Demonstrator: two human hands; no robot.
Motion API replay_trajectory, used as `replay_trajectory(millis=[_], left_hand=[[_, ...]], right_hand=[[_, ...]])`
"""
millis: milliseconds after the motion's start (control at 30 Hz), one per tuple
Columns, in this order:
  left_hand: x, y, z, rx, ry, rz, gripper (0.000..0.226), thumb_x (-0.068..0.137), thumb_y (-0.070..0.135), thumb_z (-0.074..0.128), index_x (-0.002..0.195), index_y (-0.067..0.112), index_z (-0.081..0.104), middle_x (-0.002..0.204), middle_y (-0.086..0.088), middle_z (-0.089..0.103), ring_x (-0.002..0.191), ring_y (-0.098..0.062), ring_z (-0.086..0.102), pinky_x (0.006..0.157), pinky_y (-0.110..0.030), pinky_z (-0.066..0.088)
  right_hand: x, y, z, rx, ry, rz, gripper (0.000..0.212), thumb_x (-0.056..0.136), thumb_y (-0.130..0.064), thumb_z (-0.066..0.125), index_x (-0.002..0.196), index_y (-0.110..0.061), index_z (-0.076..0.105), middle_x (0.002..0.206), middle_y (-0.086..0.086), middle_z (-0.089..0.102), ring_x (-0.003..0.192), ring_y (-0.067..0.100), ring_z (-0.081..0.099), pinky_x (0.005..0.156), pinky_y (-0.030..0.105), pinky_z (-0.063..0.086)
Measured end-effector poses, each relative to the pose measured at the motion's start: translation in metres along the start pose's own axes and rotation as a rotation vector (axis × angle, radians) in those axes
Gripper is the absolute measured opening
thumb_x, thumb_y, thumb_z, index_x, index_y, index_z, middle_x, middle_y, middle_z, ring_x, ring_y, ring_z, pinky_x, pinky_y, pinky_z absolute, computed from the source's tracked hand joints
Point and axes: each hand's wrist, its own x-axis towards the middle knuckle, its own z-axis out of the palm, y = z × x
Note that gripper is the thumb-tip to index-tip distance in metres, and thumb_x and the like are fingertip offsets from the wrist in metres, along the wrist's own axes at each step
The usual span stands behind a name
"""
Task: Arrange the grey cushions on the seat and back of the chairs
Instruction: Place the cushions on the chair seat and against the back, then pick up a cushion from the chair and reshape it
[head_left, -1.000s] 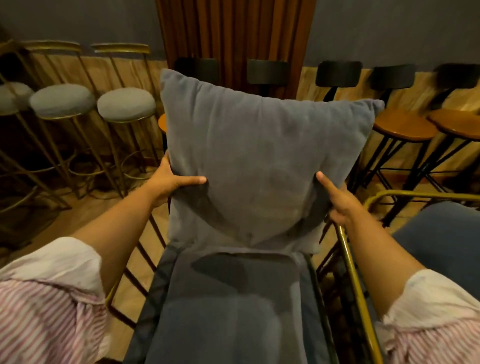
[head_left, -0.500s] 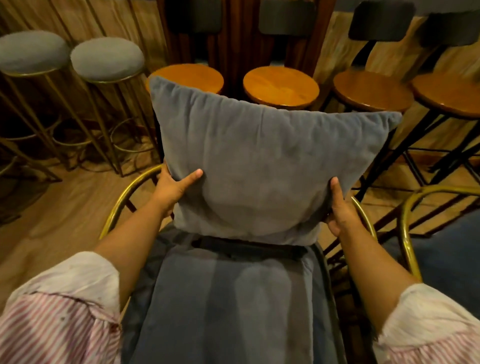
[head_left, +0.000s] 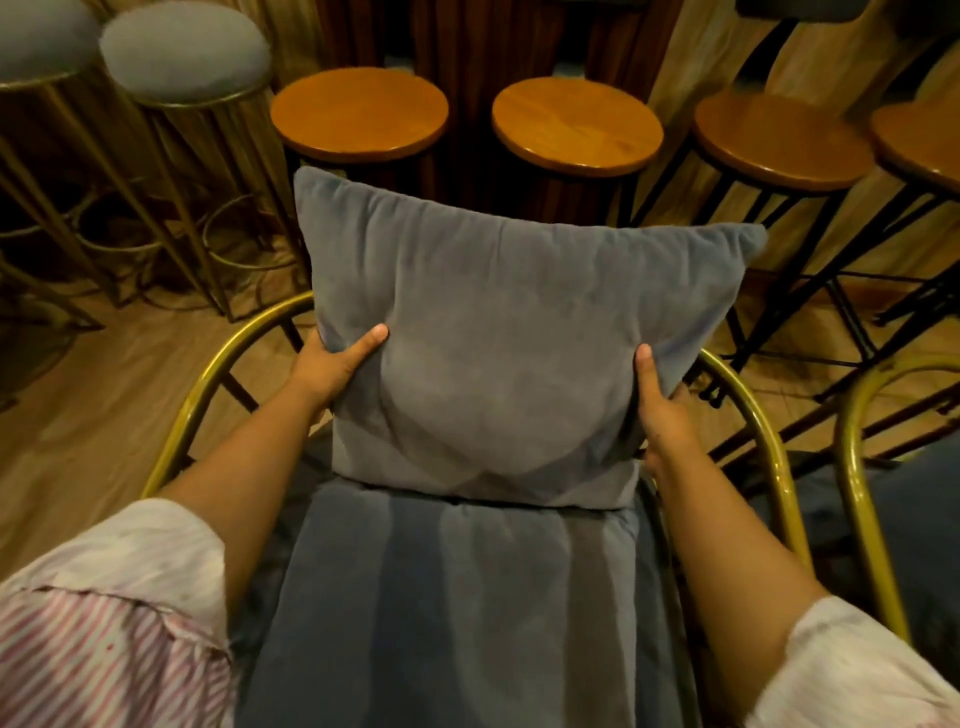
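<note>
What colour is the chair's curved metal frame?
Gold, like brass; the chair frame shows in the head view.

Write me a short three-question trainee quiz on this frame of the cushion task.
1. True or false: both hands grip the back cushion.
2. Which thing does the back cushion's bottom edge meet? A) the floor B) the seat cushion C) a wooden stool
3. Fill in: the chair's curved frame is ____ coloured.

Key
1. True: the left hand holds its left edge, the right hand its right edge.
2. B: it stands upright at the rear of the seat cushion.
3. Gold.
</note>
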Motion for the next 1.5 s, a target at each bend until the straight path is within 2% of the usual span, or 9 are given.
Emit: replay_trajectory(millis=[300,433,600,767,967,1067,1267,1400,1500], left_hand=[[-0.012,-0.001,0.004,0.113,-0.032,-0.177,0.096,0.082,0.053,0.061,0.152,0.013,0.009,0.159,-0.013,0.020,0.143,-0.037,0.026,0.115,-0.047,0.025],[-0.051,0.006,-0.006,0.116,-0.150,-0.127,0.108,0.071,0.064,0.066,0.151,0.015,0.014,0.156,-0.013,0.028,0.139,-0.036,0.034,0.112,-0.046,0.034],[-0.130,0.032,-0.005,0.345,-0.341,0.007,0.068,0.094,0.035,0.052,0.149,0.012,0.021,0.152,-0.012,0.034,0.137,-0.030,0.038,0.108,-0.035,0.033],[-0.208,0.056,-0.003,0.588,-0.515,0.229,0.069,0.092,0.039,0.054,0.149,0.011,0.026,0.154,-0.012,0.032,0.139,-0.028,0.035,0.110,-0.037,0.031],[-0.314,0.060,0.041,0.801,-0.721,0.509,0.069,0.092,0.044,0.051,0.149,0.014,0.026,0.156,-0.010,0.028,0.142,-0.028,0.031,0.113,-0.038,0.028],[-0.364,0.063,0.068,0.808,-0.852,0.581,0.066,0.094,0.043,0.047,0.149,0.016,0.026,0.156,-0.010,0.028,0.142,-0.028,0.031,0.112,-0.038,0.029],[-0.443,0.068,0.137,0.826,-0.970,0.689,0.065,0.093,0.046,0.047,0.147,0.014,0.031,0.154,-0.012,0.033,0.141,-0.028,0.033,0.113,-0.037,0.029],[-0.495,0.072,0.198,0.771,-1.035,0.695,0.064,0.091,0.047,0.050,0.143,0.011,0.038,0.147,-0.007,0.044,0.136,-0.021,0.040,0.106,-0.023,0.029],[-0.525,0.074,0.249,0.715,-1.034,0.636,0.077,0.087,0.056,0.049,0.145,0.008,0.035,0.152,-0.009,0.037,0.140,-0.022,0.035,0.115,-0.031,0.025]], right_hand=[[-0.008,0.008,0.000,-0.072,-0.035,0.093,0.097,0.078,-0.069,0.054,0.153,-0.019,0.017,0.159,0.008,0.025,0.143,0.035,0.028,0.114,0.056,0.029],[-0.044,0.003,-0.017,-0.124,-0.038,-0.001,0.074,0.089,-0.050,0.056,0.150,-0.019,0.028,0.153,0.013,0.037,0.137,0.036,0.039,0.108,0.055,0.039],[-0.125,0.007,-0.046,-0.294,-0.127,-0.203,0.056,0.094,-0.036,0.054,0.144,-0.013,0.043,0.146,0.011,0.048,0.133,0.027,0.046,0.100,0.026,0.036],[-0.204,0.004,-0.087,-0.468,-0.092,-0.330,0.055,0.093,-0.036,0.056,0.143,-0.017,0.043,0.149,0.009,0.044,0.136,0.028,0.042,0.105,0.031,0.035],[-0.276,-0.006,-0.176,-0.684,0.040,-0.480,0.061,0.091,-0.040,0.058,0.143,-0.012,0.043,0.150,0.011,0.043,0.143,0.033,0.030,0.117,0.043,0.026],[-0.306,-0.007,-0.233,-0.764,0.108,-0.479,0.076,0.086,-0.063,0.047,0.146,-0.018,0.036,0.155,0.006,0.035,0.148,0.033,0.017,0.117,0.058,0.016],[-0.348,0.004,-0.350,-0.705,0.282,-0.378,0.069,0.092,-0.051,0.048,0.151,-0.023,0.026,0.161,0.004,0.021,0.150,0.029,-0.001,0.117,0.059,0.015],[-0.364,0.011,-0.426,-0.624,0.339,-0.318,0.069,0.094,-0.045,0.049,0.151,-0.015,0.025,0.160,0.007,0.022,0.150,0.027,0.007,0.121,0.047,0.007],[-0.366,0.015,-0.481,-0.621,0.359,-0.342,0.081,0.085,-0.064,0.048,0.148,-0.015,0.034,0.154,0.005,0.038,0.145,0.027,0.029,0.119,0.043,0.006]])
